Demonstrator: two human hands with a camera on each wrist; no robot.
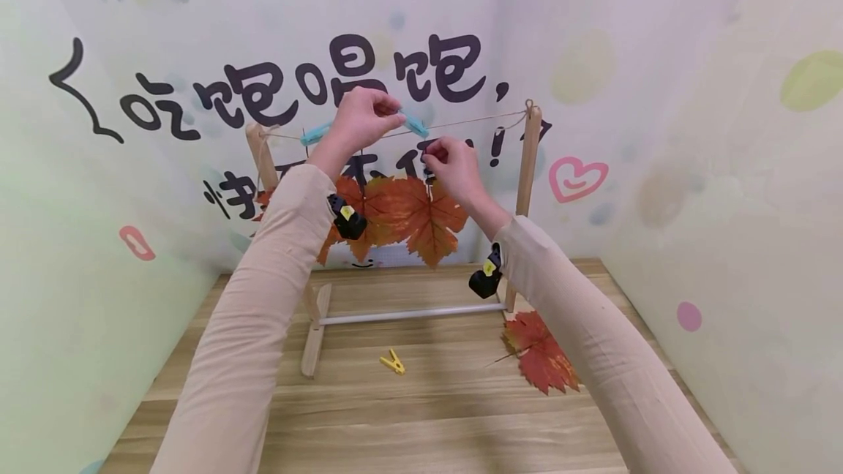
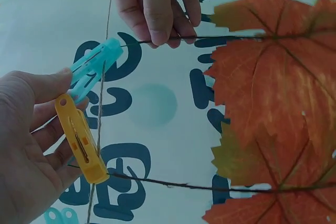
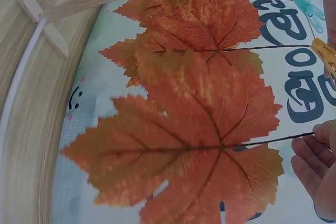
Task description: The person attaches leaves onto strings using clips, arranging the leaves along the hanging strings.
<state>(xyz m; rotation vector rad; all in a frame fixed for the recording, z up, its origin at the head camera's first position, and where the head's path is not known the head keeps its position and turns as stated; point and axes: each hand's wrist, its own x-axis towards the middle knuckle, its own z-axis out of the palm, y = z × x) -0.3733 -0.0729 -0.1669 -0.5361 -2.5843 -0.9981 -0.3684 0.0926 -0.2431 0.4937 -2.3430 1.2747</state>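
With thumb and fingers, my left hand (image 1: 364, 119) pinches a light blue clothespin (image 2: 94, 69), its jaw end at the string (image 2: 101, 103) and at a leaf's dark stem. My right hand (image 1: 456, 167) pinches that stem (image 3: 278, 140) a little below the string. The orange-red maple leaf (image 1: 431, 222) hangs down from it. Beside my left hand, a yellow clothespin (image 2: 81, 140) grips the string and the stem of another maple leaf (image 3: 205, 24). Farther left along the string sits a second blue clothespin (image 1: 315, 134).
Two wooden posts (image 1: 529, 167) carry the string, with a white rod (image 1: 415, 314) between their feet. A yellow clothespin (image 1: 393, 362) lies on the wooden table (image 1: 369, 423). At the right post's foot lies a red maple leaf (image 1: 541, 353), partly behind my right sleeve.
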